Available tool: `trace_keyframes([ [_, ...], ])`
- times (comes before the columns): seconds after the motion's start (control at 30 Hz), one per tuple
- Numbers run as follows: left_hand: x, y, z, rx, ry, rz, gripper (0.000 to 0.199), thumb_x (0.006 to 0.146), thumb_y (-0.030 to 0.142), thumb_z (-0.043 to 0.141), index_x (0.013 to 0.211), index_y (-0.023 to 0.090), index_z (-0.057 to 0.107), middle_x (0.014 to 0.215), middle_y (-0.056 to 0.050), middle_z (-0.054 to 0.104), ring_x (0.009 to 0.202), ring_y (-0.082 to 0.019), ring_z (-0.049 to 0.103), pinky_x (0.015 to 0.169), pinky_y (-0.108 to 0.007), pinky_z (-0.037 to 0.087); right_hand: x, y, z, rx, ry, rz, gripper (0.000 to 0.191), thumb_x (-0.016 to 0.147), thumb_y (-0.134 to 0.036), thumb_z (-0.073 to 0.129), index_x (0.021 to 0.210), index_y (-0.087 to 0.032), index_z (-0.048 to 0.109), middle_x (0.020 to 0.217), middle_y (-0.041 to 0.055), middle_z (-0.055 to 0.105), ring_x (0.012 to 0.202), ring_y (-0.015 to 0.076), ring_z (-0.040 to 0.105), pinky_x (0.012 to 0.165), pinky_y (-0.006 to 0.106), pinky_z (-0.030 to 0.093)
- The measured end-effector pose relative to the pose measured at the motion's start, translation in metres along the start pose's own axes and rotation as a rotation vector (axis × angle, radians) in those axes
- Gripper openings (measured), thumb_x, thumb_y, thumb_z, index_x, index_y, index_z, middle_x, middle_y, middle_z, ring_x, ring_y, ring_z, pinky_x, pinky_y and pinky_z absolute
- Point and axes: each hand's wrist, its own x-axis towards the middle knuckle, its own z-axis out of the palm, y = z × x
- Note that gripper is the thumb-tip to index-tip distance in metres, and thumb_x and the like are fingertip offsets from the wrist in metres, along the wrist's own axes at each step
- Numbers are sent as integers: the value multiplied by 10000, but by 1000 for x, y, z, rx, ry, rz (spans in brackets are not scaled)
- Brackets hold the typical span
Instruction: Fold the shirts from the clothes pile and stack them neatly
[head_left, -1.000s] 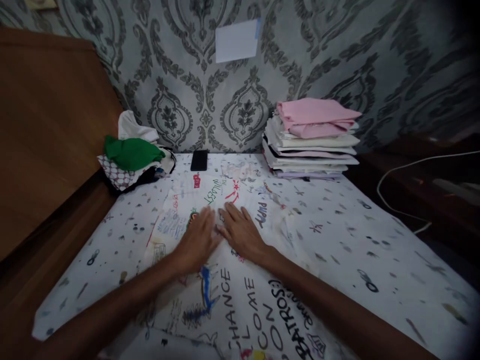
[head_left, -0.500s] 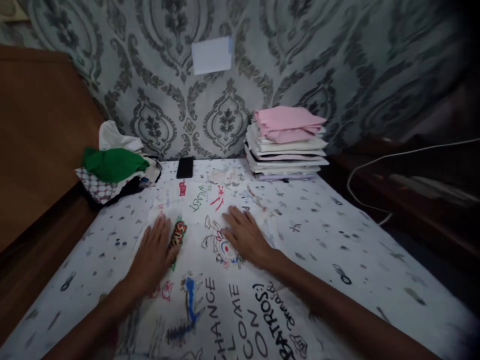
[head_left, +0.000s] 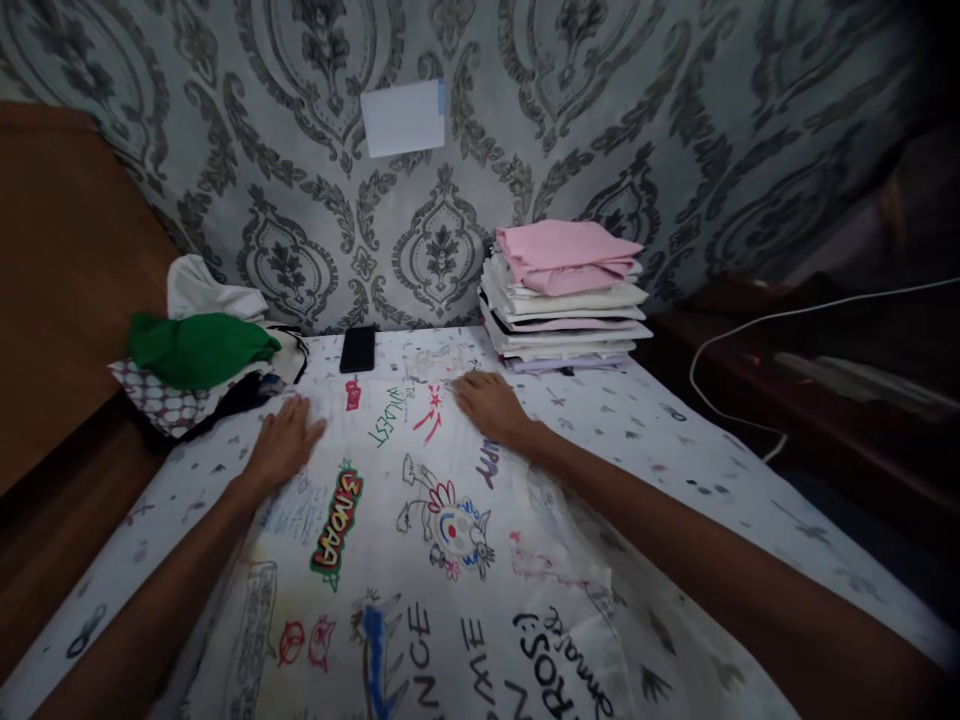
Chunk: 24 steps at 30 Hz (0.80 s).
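A white cloth (head_left: 397, 480) covered with hand-drawn pictures and lettering lies spread in front of me, its near end running out of the bottom of the view. On its far left part my left hand (head_left: 283, 440) rests palm down, fingers stretched forward and thumb apart. My right hand (head_left: 491, 408) lies palm down near the far right corner, fingers slightly bent over the fabric. Neither hand shows anything held. A red-and-green lettered drawing sits below my left hand, and a clown-like figure below my right.
At the back right stands a stack of folded clothes (head_left: 562, 310), pink on top. A loose pile of clothes (head_left: 202, 350) with a green piece lies at the left. A black phone (head_left: 358, 350) is near the wall. A white cable (head_left: 697, 370) hangs at the right.
Both hands have slid forward over the cloth, the left also outward to the left. The red-and-green lettering, earlier partly under my left hand, now shows whole. The view has shifted slightly.
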Motion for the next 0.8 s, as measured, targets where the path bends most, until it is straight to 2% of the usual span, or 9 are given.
trace_keyframes([
  [0.07,14,-9,-4,-4,29,-17,613,1012,444,285,1496,79,378,1610,-236,319,1517,-322,266,1181,-554,282,23,7,0,14,-1,49,375,1031,-250,347,1200,-118,655,1259,168,646,1235,278,536,1068,394,370],
  [0.17,43,-8,-10,-30,49,38,587,1008,414,294,1486,84,379,1602,-223,340,1497,-306,310,1182,-493,300,63,12,4,33,1,160,387,1005,-205,346,1261,-85,609,1325,201,597,1237,298,531,1021,406,409],
  [0.23,64,-6,-12,-25,19,95,582,995,383,311,1480,70,383,1573,-223,384,1462,-300,368,1168,-447,330,87,18,7,43,-8,244,405,978,-206,388,1300,-50,577,1360,243,559,1263,342,510,1013,447,416],
  [0.33,89,-7,-14,2,-44,161,530,961,338,345,1404,83,487,1441,-209,531,1332,-303,507,1115,-426,391,111,31,10,65,-23,312,449,935,-225,474,1328,-19,547,1373,273,541,1296,378,478,1015,461,418],
  [0.4,98,-9,-16,22,-42,172,479,931,350,390,1306,117,575,1296,-189,618,1227,-315,566,1069,-444,426,121,39,10,95,-49,316,458,877,-208,553,1303,-40,573,1339,242,582,1250,349,524,982,408,448],
  [0.5,103,-10,-21,67,-29,179,379,888,359,443,1129,151,649,1100,-151,667,1100,-314,601,1020,-447,448,128,45,5,150,-92,319,406,779,-141,623,1181,-91,654,1193,170,678,1090,282,620,880,326,493],
  [0.63,94,-6,-36,85,-20,222,268,875,321,417,915,161,629,986,-121,652,1016,-286,601,943,-404,470,122,43,-11,197,-30,314,364,807,-141,602,1166,-124,657,1164,135,685,1073,256,612,877,313,489],
  [0.73,77,-1,-55,41,-10,221,271,884,334,375,922,168,586,944,-123,656,931,-273,609,854,-381,475,107,40,-34,230,52,286,312,852,-183,580,1149,-115,647,1114,107,678,1029,234,597,892,320,482],
  [0.8,62,3,-71,17,7,190,293,902,358,335,970,181,559,885,-95,659,824,-255,611,774,-362,464,91,38,-54,323,137,238,235,848,-184,584,1063,-119,654,991,69,670,934,210,585,846,311,489],
])
